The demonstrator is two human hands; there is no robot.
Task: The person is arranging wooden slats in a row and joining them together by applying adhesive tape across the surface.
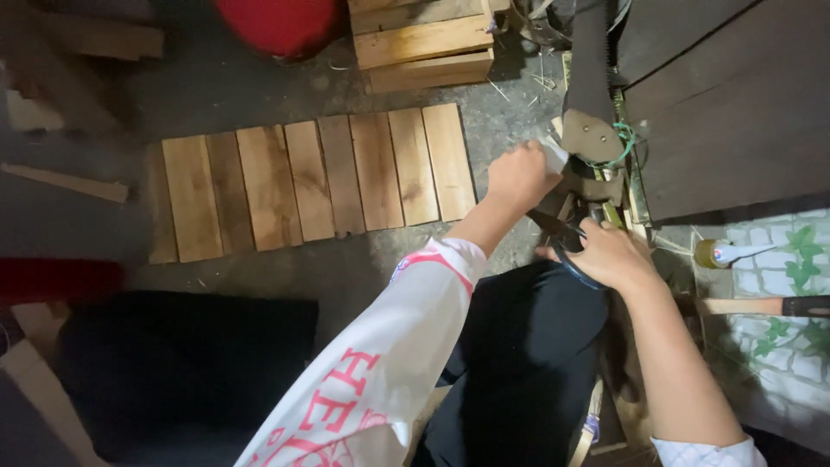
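My left hand (pixel 519 177) is closed around a small pale piece (pixel 554 156) that sticks out of the fist, held against a dark upright part with a brown leather flap (pixel 591 137) and green cord (pixel 624 143). My right hand (pixel 610 256) grips dark scissors (pixel 558 232) by their handles, blades pointing left toward my left wrist. Both hands work above my dark-trousered knee (pixel 527 346). What the blades touch is hidden.
A row of wooden slats (pixel 311 182) lies on the concrete floor. A wooden pallet (pixel 421 43) and a red object (pixel 277 24) sit at the back. At right are a dark wooden panel (pixel 735 104), a glue bottle (pixel 731 252) and a wooden-handled tool (pixel 761 305).
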